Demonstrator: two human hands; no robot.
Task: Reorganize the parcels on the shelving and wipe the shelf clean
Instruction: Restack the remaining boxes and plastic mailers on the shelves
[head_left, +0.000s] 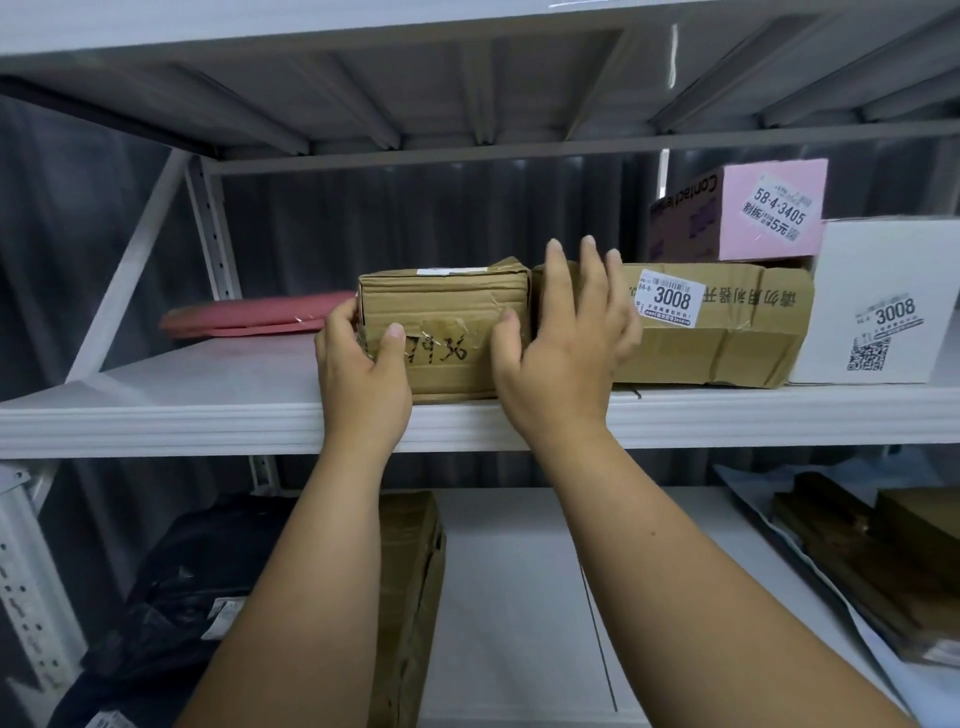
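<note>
A small brown cardboard box (447, 317) with handwriting on its taped front stands near the front edge of the white shelf (208, 415). My left hand (361, 369) grips its left end, thumb across the front. My right hand (566, 338) lies at the box's right end, thumb on the front, fingers spread straight over the gap to a wider brown box (727, 332) labelled 3008, which touches it on the right.
A pink box (769, 208) rests on the wide box, and a white box (883, 306) labelled 3008 stands at far right. A flat red parcel (249, 317) lies at back left. The lower shelf holds a black bag (197, 587), a brown box (415, 587) and dark packages (872, 551).
</note>
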